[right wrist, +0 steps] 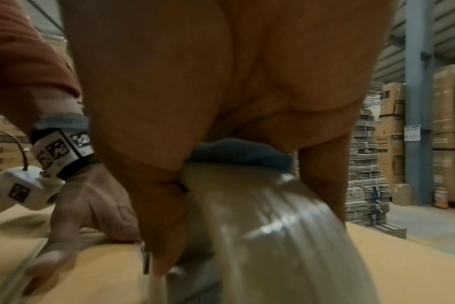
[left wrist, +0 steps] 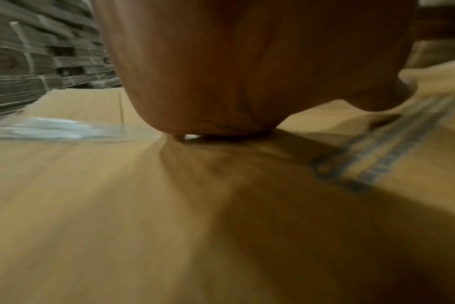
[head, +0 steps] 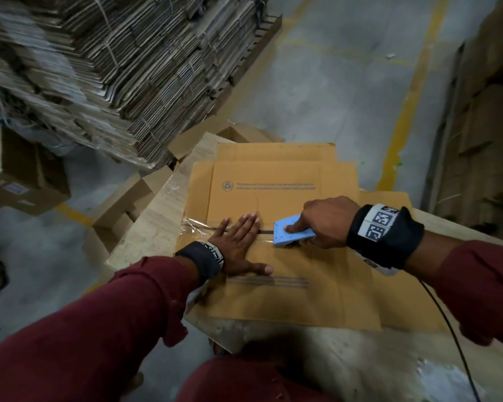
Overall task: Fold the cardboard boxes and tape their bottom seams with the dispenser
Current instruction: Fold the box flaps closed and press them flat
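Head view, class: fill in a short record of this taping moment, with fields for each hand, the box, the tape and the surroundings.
Left hand: left hand pressed flat on the cardboard box, fingers straight, over the seam
Right hand: right hand grips the blue tape dispenser, set down on the seam
Box: folded, lying on a work table
Tape: clear tape strip runs from the box's left edge under the left hand
Surroundings: stack of flat cartons on the left, yellow floor line

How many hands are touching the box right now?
2: the left hand lies flat on the box by the seam; the right hand grips the dispenser on it.
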### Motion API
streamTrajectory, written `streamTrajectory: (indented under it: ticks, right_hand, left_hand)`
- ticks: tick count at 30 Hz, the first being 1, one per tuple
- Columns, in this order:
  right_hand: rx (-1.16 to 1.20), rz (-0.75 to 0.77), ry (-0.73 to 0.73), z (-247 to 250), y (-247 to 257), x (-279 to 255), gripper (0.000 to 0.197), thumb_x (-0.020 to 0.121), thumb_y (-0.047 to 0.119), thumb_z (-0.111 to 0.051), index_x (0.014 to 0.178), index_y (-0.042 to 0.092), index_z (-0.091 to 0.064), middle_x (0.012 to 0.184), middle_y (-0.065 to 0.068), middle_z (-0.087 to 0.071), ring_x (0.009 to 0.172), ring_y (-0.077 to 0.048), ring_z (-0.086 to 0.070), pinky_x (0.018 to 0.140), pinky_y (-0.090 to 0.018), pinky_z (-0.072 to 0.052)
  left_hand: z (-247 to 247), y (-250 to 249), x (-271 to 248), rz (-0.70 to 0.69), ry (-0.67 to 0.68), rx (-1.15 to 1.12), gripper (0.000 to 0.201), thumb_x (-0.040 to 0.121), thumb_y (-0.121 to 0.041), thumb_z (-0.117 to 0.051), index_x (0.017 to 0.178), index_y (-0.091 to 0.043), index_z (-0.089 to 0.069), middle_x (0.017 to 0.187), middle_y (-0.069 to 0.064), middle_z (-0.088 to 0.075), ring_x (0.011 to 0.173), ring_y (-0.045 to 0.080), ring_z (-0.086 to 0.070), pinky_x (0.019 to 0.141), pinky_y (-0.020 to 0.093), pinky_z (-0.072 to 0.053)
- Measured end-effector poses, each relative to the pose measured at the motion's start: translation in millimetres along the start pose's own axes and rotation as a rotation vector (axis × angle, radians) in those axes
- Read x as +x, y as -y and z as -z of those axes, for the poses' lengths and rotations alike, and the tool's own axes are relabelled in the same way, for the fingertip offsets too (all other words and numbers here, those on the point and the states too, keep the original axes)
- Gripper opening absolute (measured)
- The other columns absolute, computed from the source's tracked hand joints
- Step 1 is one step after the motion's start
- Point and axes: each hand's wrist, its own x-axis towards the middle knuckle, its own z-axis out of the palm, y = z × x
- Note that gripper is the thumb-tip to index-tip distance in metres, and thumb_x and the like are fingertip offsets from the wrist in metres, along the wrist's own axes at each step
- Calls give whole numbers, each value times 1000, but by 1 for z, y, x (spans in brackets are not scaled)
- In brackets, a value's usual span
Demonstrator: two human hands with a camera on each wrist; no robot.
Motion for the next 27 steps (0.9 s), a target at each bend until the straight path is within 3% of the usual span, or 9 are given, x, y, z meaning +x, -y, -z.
streamTrajectory:
  ticks: [4,7,10,15,18,21,23,25,27]
  right_hand:
    - [23,20,-4,1,-11,-10,54,96,49,-57,147,58,-39,119,3,-53,108,-25,-60,75,-37,-52]
    - [5,31,-25,3,-14,-13,53,99,45,-56,147,59,-38,108,4,-44,110,-26,-58,69,-34,-42]
    - [-14,44,-43,5,-16,-14,54,100,43,-56,147,60,-36,103,8,-38,108,-24,-57,67,-33,-40]
    - [-17,20,-57,2,-26,-26,52,99,54,-52,146,65,-32,101,11,-36,109,-22,-57,58,-30,-30]
    - [-5,15,-75,8,-39,-38,52,97,58,-53,143,68,-32,104,12,-41,113,-20,-57,67,-30,-37]
    - [-36,-17,-31,10,-82,-70,53,92,60,-57,141,67,-38,120,8,-55,119,-19,-59,79,-30,-44]
    - [-19,-81,-1,5,-108,-96,55,85,72,-53,138,70,-38,108,9,-52,113,-18,-61,84,-33,-52]
    - [-1,-148,45,-11,-115,-109,62,77,84,-42,137,72,-37,93,12,-41,105,-19,-63,81,-38,-54]
    - [9,-172,53,-34,-114,-104,60,80,80,-47,139,68,-40,92,12,-38,101,-22,-64,80,-38,-55]
  left_hand:
    - [-5,-3,-3,-1,-65,49,131,68,-106,-18,159,-24,28,164,-7,35,153,14,29,124,53,14]
    - [-9,-2,-4,2,-73,43,129,70,-105,-17,157,-24,31,164,-5,36,153,16,31,124,54,16]
    - [-12,2,-5,-7,-91,48,127,72,-105,-17,156,-24,32,164,-3,36,153,17,32,124,53,17]
    - [-14,5,-6,-8,-107,60,127,71,-105,-15,158,-23,28,166,-2,34,153,17,31,124,54,14]
    - [-14,6,-6,-3,-105,55,126,71,-104,-14,159,-24,27,165,-3,34,153,15,31,124,53,14]
    - [-13,6,-5,-5,-79,58,125,71,-104,-12,159,-24,28,164,-4,36,153,16,31,124,53,15]
    - [-13,5,-4,-7,-73,62,124,71,-104,-10,157,-24,30,163,-4,38,152,16,32,124,53,15]
    - [-13,3,-2,-5,-82,67,124,70,-104,-8,157,-25,30,163,-3,38,151,16,33,124,52,15]
    - [-12,1,-2,9,-99,80,125,69,-105,-7,158,-24,29,165,-4,36,152,15,33,124,52,16]
